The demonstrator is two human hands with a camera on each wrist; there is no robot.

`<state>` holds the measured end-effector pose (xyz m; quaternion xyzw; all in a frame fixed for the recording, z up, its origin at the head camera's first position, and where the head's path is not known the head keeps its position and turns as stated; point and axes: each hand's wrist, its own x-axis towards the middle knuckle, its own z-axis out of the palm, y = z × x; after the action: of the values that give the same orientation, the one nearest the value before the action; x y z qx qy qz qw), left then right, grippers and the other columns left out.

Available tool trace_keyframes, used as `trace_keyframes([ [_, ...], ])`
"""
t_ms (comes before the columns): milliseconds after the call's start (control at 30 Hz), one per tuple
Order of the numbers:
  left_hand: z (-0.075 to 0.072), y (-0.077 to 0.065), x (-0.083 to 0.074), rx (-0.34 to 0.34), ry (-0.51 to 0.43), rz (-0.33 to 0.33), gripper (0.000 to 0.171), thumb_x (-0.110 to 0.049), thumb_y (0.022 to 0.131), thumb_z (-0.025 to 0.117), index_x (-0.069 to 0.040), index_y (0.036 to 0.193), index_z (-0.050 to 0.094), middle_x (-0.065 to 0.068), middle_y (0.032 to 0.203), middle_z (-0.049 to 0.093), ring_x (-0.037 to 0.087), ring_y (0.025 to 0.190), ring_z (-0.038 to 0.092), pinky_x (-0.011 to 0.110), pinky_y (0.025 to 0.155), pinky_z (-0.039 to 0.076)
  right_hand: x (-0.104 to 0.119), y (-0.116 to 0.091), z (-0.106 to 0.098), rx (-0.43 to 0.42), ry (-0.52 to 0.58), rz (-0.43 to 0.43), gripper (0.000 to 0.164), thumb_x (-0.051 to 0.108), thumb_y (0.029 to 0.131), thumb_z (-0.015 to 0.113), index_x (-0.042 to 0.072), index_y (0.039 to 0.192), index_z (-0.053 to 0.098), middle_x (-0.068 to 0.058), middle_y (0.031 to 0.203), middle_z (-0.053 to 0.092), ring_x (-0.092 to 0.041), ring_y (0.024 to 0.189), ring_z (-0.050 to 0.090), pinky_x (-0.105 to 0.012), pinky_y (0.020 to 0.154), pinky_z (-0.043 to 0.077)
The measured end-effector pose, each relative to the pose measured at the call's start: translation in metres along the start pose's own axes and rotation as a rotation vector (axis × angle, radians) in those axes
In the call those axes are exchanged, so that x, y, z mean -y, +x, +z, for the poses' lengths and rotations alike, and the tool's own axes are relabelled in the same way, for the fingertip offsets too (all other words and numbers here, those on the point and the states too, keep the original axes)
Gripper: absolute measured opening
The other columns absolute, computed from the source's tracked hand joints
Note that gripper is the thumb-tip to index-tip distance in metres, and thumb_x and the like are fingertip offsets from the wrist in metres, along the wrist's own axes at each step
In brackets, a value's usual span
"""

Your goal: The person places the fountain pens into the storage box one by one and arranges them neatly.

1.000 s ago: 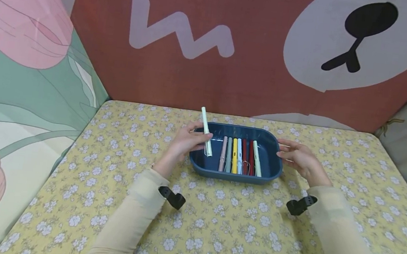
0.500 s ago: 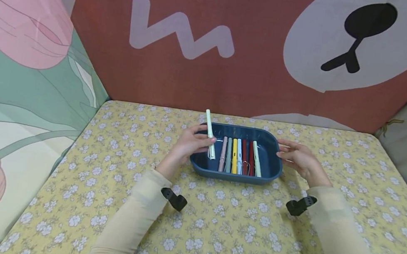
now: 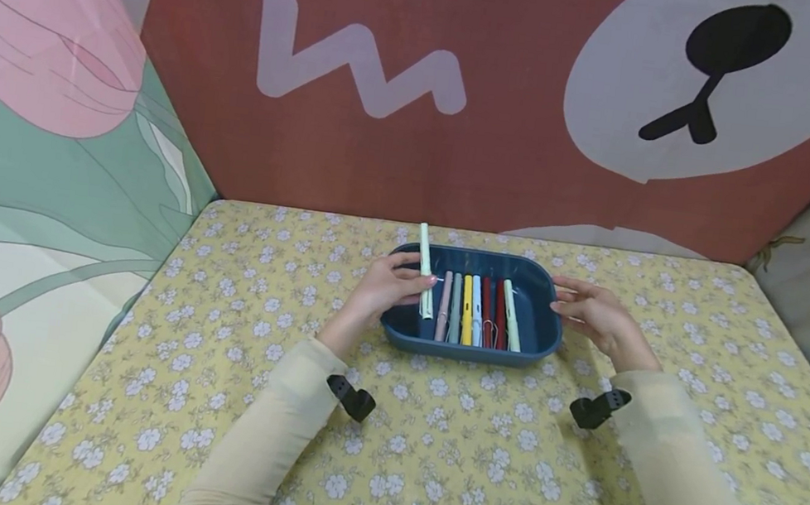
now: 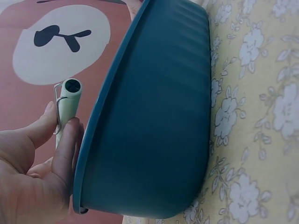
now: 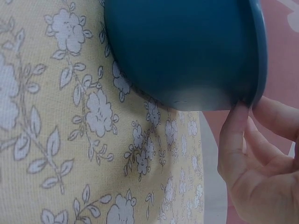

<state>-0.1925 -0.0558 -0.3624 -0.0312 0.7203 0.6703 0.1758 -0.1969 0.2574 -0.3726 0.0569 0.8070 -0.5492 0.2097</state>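
My left hand [image 3: 386,285] pinches a pale green pen [image 3: 424,248] between thumb and fingers, over the left end of a dark blue tray [image 3: 468,353]. The pen is tilted, its clip end lower and nearer me. In the left wrist view its capped end [image 4: 72,88] shows a dark cross, and my fingers lie beside the rim. My right hand [image 3: 596,314] holds the tray's right rim, thumb and fingertips at the edge. Inside the tray, several pens lie side by side: pink, grey-green, yellow [image 3: 468,310], light blue, dark red [image 3: 500,313] and pale green [image 3: 513,315].
The tray stands on a yellow flowered tablecloth [image 3: 427,455], near the table's far edge. Behind it hangs a reddish-brown printed cloth [image 3: 489,170]. A patterned curtain [image 3: 43,203] hangs at the left. Black wrist cameras [image 3: 351,399] sit on both sleeves.
My left hand has moved a little right and lower with the pale green pen, which now stands closer to the row and more in line with it. My right hand stays at the rim.
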Motion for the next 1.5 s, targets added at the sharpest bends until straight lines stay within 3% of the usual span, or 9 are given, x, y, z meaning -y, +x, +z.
trace_keyframes([
  [333,0.001,0.000,-0.001,-0.011,0.040,-0.001,0.056,-0.019,0.091,0.066,-0.010,0.142,0.045,0.017,0.130,0.061,0.028,0.116,0.062,0.033,0.093,0.057,0.000,0.000,0.000,0.002,0.011,0.000,0.062,0.014,0.099,0.050,0.010,0.153,0.020,-0.022,0.153,0.027,0.011,0.086,0.054,-0.010,0.081,0.052],
  [567,0.003,-0.001,0.000,-0.002,0.072,-0.003,0.054,-0.023,0.092,0.065,-0.014,0.142,0.046,0.014,0.131,0.060,0.027,0.117,0.061,0.033,0.086,0.060,0.000,0.000,0.000,0.006,0.011,-0.004,0.062,0.013,0.099,0.050,0.010,0.153,0.020,-0.023,0.154,0.027,0.012,0.086,0.054,-0.010,0.081,0.052],
  [1167,0.012,0.001,0.002,0.012,0.111,0.023,0.057,-0.009,0.093,0.061,-0.013,0.145,0.040,0.020,0.133,0.054,0.034,0.112,0.062,0.033,0.084,0.061,0.000,0.001,0.000,0.002,0.025,0.006,0.062,0.013,0.099,0.051,0.010,0.153,0.020,-0.023,0.153,0.028,0.012,0.085,0.055,-0.009,0.080,0.052],
  [1500,0.018,0.002,0.002,0.031,0.133,0.004,0.056,-0.005,0.093,0.060,-0.012,0.145,0.039,0.020,0.132,0.054,0.033,0.110,0.063,0.032,0.082,0.061,0.000,0.000,0.000,0.004,0.021,0.003,0.063,0.013,0.099,0.051,0.009,0.153,0.020,-0.023,0.153,0.028,0.012,0.085,0.055,-0.009,0.080,0.051],
])
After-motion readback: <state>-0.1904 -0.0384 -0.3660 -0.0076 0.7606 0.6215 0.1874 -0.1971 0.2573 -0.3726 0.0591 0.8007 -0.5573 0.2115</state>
